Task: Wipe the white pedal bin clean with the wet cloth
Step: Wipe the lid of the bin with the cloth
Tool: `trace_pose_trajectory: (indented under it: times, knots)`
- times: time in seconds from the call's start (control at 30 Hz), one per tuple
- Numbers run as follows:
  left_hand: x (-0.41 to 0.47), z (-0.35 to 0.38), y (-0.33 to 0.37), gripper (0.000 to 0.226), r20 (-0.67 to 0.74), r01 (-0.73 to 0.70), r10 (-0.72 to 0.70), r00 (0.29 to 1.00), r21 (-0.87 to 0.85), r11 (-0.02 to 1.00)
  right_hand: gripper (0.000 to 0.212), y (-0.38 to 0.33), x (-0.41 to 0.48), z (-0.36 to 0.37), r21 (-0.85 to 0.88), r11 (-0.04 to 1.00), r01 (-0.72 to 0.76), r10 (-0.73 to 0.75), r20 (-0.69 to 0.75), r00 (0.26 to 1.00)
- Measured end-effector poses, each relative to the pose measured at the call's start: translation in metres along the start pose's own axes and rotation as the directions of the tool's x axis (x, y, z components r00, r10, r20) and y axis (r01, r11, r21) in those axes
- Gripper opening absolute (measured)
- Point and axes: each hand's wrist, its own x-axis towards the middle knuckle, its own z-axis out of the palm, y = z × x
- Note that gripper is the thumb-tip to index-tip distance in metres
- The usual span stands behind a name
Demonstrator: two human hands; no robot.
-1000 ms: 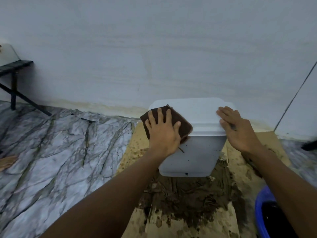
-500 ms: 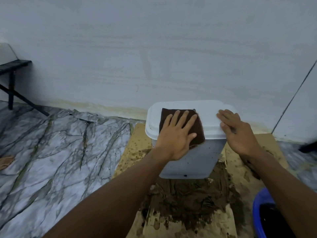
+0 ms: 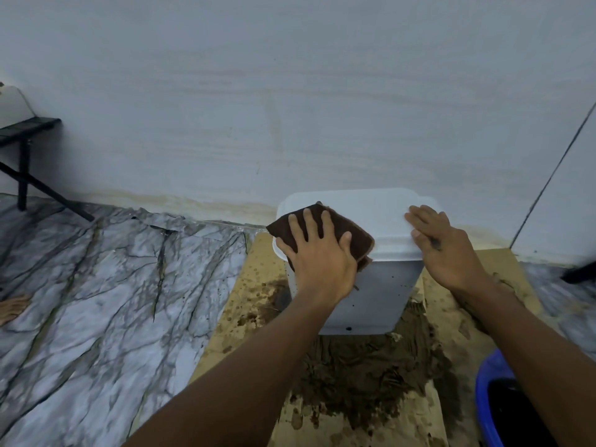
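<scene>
The white pedal bin (image 3: 377, 285) stands against the wall on muddy cardboard, its lid (image 3: 371, 214) closed and its front wall speckled with dark spots. A dark brown wet cloth (image 3: 358, 237) lies over the lid's front left corner. My left hand (image 3: 317, 253) presses flat on the cloth with fingers spread. My right hand (image 3: 442, 246) rests flat on the lid's right edge, fingers straight, and holds nothing.
A muddy patch (image 3: 364, 382) covers the cardboard (image 3: 248, 304) in front of the bin. A blue basin (image 3: 487, 398) with dark water sits at the lower right. Marble-patterned sheet (image 3: 96, 301) covers the floor at left. A black stand (image 3: 25, 156) is at far left.
My left hand slid the cloth from the lid's left corner toward the middle, then back left to the front left corner. My right hand stayed on the lid's right edge.
</scene>
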Motion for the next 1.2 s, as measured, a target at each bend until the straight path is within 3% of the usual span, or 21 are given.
trace_pose_trajectory:
  times: [0.1,0.5,0.67,0.9,1.13,1.2]
  knots:
    - [-0.013,0.005,0.012,0.063,0.003,-0.016,0.016,1.0,0.04,0.999,0.039,0.0,0.0,-0.001,-0.014,1.0,-0.001,0.001,0.007,1.0]
    - [0.03,-0.013,-0.02,0.058,0.04,0.037,-0.033,0.999,-0.105,0.994,0.039,-0.001,0.0,0.0,-0.006,1.0,0.011,-0.011,-0.002,1.0]
    - [-0.006,0.0,0.01,0.062,-0.023,0.037,-0.038,0.999,-0.017,0.999,0.039,0.001,-0.001,-0.001,-0.026,1.0,-0.003,0.004,0.004,1.0]
    - [0.004,-0.002,0.017,0.063,0.048,0.038,-0.037,0.998,-0.034,0.999,0.039,0.0,0.003,-0.001,-0.035,0.999,0.012,-0.012,0.013,1.0]
    - [0.055,-0.022,-0.034,0.059,0.104,-0.036,0.049,0.993,-0.124,0.992,0.04,-0.005,0.006,0.004,-0.034,0.999,0.019,-0.019,0.009,1.0]
    - [0.053,-0.021,-0.034,0.061,0.128,-0.05,0.054,0.99,-0.034,0.998,0.04,-0.004,0.006,0.005,-0.054,0.998,0.02,-0.02,0.007,1.0]
